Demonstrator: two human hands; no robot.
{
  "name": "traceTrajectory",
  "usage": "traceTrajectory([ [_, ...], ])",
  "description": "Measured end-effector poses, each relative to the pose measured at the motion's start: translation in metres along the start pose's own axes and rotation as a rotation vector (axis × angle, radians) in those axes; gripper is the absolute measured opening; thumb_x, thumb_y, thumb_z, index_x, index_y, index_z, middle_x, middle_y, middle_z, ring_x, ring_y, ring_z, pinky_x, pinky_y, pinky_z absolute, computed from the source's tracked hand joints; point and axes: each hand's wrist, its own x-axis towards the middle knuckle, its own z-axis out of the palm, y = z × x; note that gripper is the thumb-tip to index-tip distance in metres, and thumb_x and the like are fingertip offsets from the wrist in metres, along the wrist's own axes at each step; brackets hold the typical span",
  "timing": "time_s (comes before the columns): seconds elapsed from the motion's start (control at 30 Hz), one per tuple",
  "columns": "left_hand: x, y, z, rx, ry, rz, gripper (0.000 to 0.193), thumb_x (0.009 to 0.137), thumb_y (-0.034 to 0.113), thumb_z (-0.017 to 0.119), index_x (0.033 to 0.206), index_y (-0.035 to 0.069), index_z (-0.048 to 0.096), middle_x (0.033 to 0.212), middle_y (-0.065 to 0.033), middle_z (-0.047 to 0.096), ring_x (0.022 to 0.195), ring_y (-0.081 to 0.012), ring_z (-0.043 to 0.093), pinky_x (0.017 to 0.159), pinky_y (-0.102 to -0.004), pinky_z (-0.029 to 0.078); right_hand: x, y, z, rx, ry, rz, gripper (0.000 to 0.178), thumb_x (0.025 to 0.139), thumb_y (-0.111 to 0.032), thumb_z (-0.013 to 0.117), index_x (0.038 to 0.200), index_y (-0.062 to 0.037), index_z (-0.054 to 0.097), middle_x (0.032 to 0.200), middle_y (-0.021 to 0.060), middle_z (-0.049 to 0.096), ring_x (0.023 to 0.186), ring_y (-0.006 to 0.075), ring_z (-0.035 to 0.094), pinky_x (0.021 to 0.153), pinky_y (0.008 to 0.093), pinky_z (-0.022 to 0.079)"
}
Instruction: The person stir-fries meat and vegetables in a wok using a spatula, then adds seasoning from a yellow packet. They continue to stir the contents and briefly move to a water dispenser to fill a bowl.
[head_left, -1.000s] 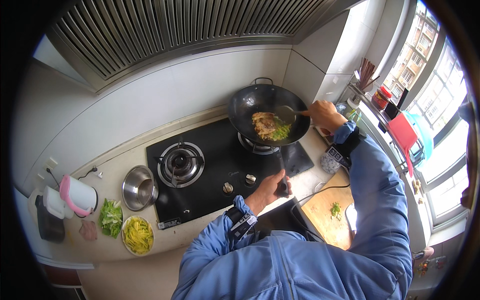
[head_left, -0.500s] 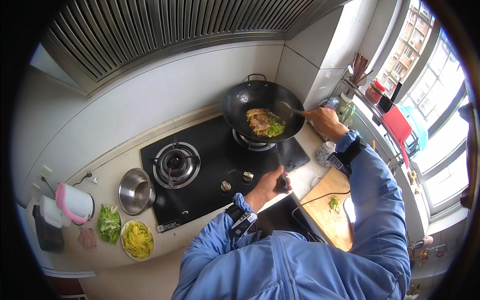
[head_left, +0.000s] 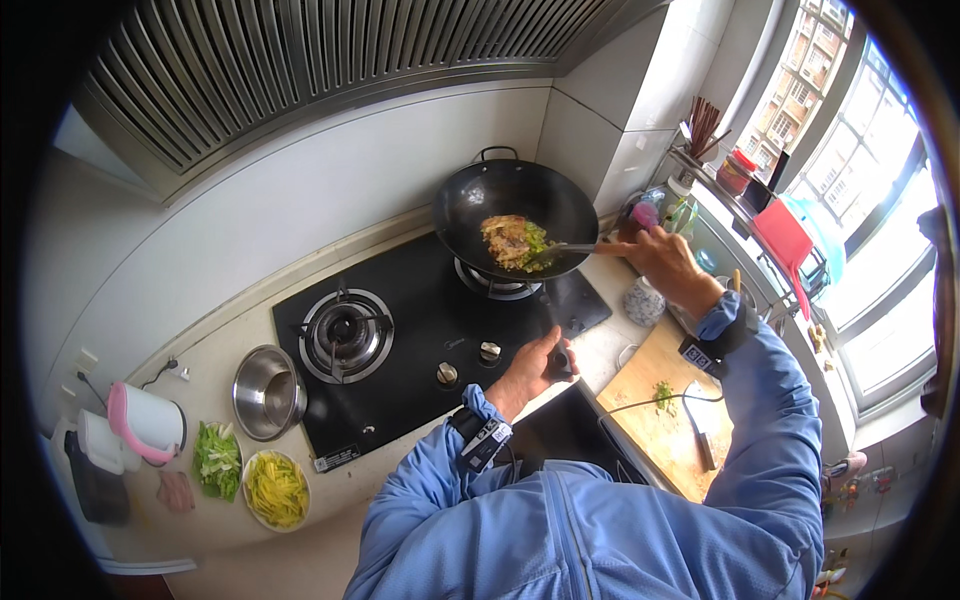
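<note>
A black wok rests on the right burner of the black gas hob. My left hand is closed round the wok's handle, on the near side. With my right hand I grip a spatula, its shaft reaching leftward over the wok's rim. The spatula's blade is down at the right side of the food, a browned mass mixed with chopped green pieces, and is partly hidden by it.
Left of the hob stand a steel bowl, a plate of yellow strips and leafy greens. On the right, a cutting board bears a knife and green bits. A patterned jar stands near my right wrist.
My right hand has moved slightly nearer, and the spatula's blade has swept left into the food. The greens look more mixed in. My left hand keeps its hold on the handle.
</note>
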Motion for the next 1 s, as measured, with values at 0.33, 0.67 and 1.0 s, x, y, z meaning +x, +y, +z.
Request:
traceTrajectory([
  [0.33,-0.003,0.002,0.001,0.039,-0.018,0.009,0.033,0.087,0.039,0.054,0.087,0.006,0.054,0.075,-0.0114,0.06,0.068,-0.0273,0.06,0.057,-0.039,0.048,-0.019,-0.022,-0.002,0.073,-0.042,0.034,0.048,0.08,-0.007,0.051,0.125,-0.0239,0.048,0.076,0.004,0.049,0.073,0.0179,0.051,0.057,0.029,0.044],
  [0.67,-0.004,0.007,-0.005,0.031,0.0,-0.074,0.034,0.086,0.04,0.055,0.089,0.006,0.057,0.079,-0.0122,0.062,0.075,-0.0301,0.063,0.061,-0.0394,0.051,-0.028,-0.046,-0.016,0.475,-0.377,0.153,0.063,0.078,-0.005,0.052,0.137,-0.0201,0.034,0.069,0.015,0.057,0.063,0.0279,0.06,0.051,0.0407,0.045],
  [1.0,-0.019,0.019,-0.028,0.395,0.24,0.074,0.052,0.089,0.052,0.04,0.092,0.003,0.057,0.084,-0.0121,0.061,0.071,-0.0254,0.06,0.065,-0.036,0.05,-0.131,0.043,0.053,1.355,-0.131,0.752,0.024,0.086,-0.02,0.054,0.086,0.003,0.061,0.071,0.0117,0.062,0.065,0.0172,0.063,0.061,0.0317,0.049],
])
